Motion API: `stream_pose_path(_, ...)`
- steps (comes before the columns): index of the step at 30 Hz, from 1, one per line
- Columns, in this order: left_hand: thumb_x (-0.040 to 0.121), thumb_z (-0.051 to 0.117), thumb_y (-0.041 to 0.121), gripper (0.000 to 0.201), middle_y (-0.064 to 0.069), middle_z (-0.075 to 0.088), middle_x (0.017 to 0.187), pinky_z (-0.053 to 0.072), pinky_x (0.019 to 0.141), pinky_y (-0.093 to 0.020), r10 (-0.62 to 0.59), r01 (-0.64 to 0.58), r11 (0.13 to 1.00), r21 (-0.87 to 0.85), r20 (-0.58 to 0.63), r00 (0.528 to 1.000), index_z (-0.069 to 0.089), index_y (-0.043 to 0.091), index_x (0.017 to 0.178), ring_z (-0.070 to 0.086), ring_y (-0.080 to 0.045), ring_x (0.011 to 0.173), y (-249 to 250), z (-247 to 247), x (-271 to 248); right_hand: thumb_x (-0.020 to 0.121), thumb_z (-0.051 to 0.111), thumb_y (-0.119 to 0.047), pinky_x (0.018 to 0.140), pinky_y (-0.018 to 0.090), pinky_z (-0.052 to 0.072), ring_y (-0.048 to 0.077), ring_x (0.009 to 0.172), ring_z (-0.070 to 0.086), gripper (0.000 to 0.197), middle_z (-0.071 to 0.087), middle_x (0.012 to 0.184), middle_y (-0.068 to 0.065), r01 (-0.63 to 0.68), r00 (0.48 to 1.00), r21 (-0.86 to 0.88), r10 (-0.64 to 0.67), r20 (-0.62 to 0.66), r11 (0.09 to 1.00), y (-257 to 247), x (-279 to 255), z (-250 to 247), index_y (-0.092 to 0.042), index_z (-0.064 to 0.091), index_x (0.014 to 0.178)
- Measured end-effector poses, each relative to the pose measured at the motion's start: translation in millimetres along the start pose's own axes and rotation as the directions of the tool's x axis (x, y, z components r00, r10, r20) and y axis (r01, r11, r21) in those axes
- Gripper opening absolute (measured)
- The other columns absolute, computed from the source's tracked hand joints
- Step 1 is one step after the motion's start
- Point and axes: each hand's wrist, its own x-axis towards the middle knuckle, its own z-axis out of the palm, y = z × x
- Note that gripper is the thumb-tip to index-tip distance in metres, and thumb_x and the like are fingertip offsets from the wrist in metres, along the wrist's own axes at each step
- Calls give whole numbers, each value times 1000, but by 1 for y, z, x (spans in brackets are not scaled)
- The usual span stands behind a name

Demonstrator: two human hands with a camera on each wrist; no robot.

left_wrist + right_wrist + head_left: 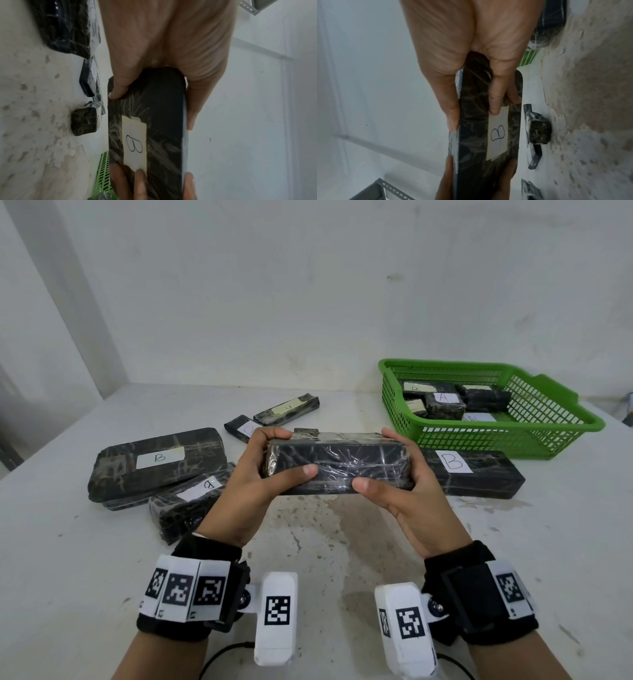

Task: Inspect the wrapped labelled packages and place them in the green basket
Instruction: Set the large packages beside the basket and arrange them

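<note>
Two hands held up a wrapped black package to check it.

The left hand (pixel 253 474) and the right hand (pixel 397 484) each gripped one end of the package (pixel 337 465), fingers (pixel 274 434) curled over the top and thumbs pressed on the near side. It was up above the tabletop (pixel 325 542), in front of the person. Its paper label (pixel 134 142) showed a B on the far side. To do this well, I think the hands should turn it slowly, look at every side, hold tight because the wrap looks slippery, then carry it right to the green basket (pixel 513 440), which had some packages inside.
</note>
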Motion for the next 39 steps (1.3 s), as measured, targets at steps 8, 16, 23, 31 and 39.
stream_pose_path(8,58,83,23,56,6,68,100,57,77,-28,59,-60,996,68,11,998,54,22,106,69,-19,95,-3,0,1,54,81,-60,83,38,58,18,97,73,86,66,125,8,-35,999,63,37,-29,997,-2,0,6,-33,52,130)
stream_pose_path(16,75,66,44,26,-3,57,112,45,90,-42,95,-92,995,48,-71,993,65,27,94,58,-21,104,6,2,0,78,70,-31,72,38,59,23,105,68,60,68,119,2,-155,987,144,160,-23,977,-4,2,5,-40,48,133)
stream_pose_path(23,84,73,30,64,3,76,103,57,85,-34,-48,41,998,-56,-133,990,37,27,136,71,-13,100,2,4,3,71,75,-7,98,43,51,24,114,65,88,69,121,0,-43,997,214,55,-48,976,-4,2,1,-42,35,141)
stream_pose_path(31,74,71,15,67,0,74,103,58,68,-26,-39,25,995,-99,-144,989,45,24,135,73,-14,90,3,0,2,90,56,-26,106,45,46,35,129,54,59,59,135,22,-124,991,327,132,-3,937,-8,2,2,2,45,140)
stream_pose_path(39,83,61,29,51,-9,72,117,60,78,-36,-106,106,994,-8,-71,992,59,8,129,68,-24,106,8,0,2,82,74,-32,92,44,54,29,114,63,63,66,127,16,-97,993,248,111,-40,964,-10,5,-8,-5,51,134)
